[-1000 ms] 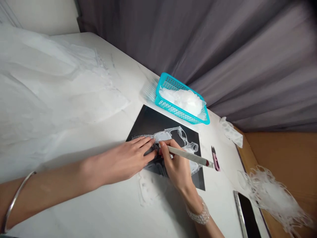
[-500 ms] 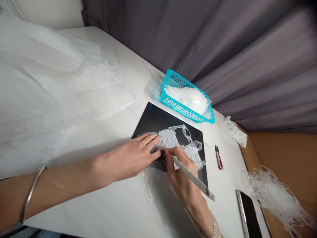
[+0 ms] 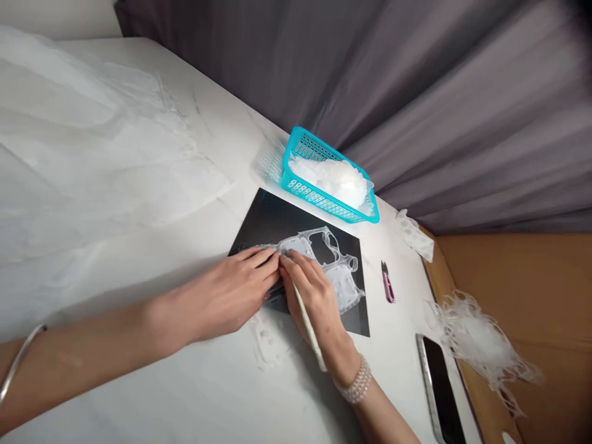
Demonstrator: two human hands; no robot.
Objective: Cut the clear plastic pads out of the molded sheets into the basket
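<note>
A clear, thin plastic sheet [image 3: 345,287] with cut-out shapes and frosted panels lies on a black board [image 3: 268,213]. My left hand [image 3: 231,290] rests across the board's near left part, fingers stretched out and their tips pressing on the sheet. Close against those fingertips, my right hand [image 3: 314,293] is closed around a slim, flat, pale tool [image 3: 309,327]. Its tail slants back toward me; the working tip is hidden by my fingers, so its exact kind cannot be made out.
Behind the board stands a turquoise basket [image 3: 330,206] of white translucent pieces. Pink thread snips [image 3: 387,283], a crumpled white piece [image 3: 414,234] and a phone [image 3: 439,388] lie to the right. Clear scraps [image 3: 476,333] hang by a cardboard box [image 3: 513,265]. White plastic film [image 3: 92,135] covers the left.
My right hand has moved in closer to my left fingertips, and the tool has turned steeper toward me. The whole view has shifted slightly. My left hand stays on the sheet.
</note>
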